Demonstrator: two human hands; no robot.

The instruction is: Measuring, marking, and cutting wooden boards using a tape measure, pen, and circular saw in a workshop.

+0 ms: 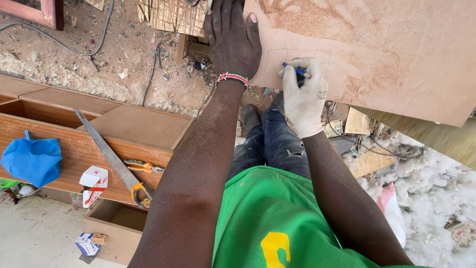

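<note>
My left hand (233, 34) lies flat, fingers spread, on the near left edge of a brown board (391, 54) dusted with sawdust. A beaded band circles that wrist. My right hand (303, 97), dusty white, grips a blue pen (292, 69) whose tip rests on the board inside a faint drawn rectangle. Below the board I see my dark jeans, a dark shoe (249, 117) and my green shirt.
At left lies a wooden cabinet frame (74, 144) with a handsaw (111, 159), a folding cutter (141, 166), a small white box (93, 183) and a blue cloth (30, 160). Cables cross the sandy ground. Wood scraps and white stuffing lie at right.
</note>
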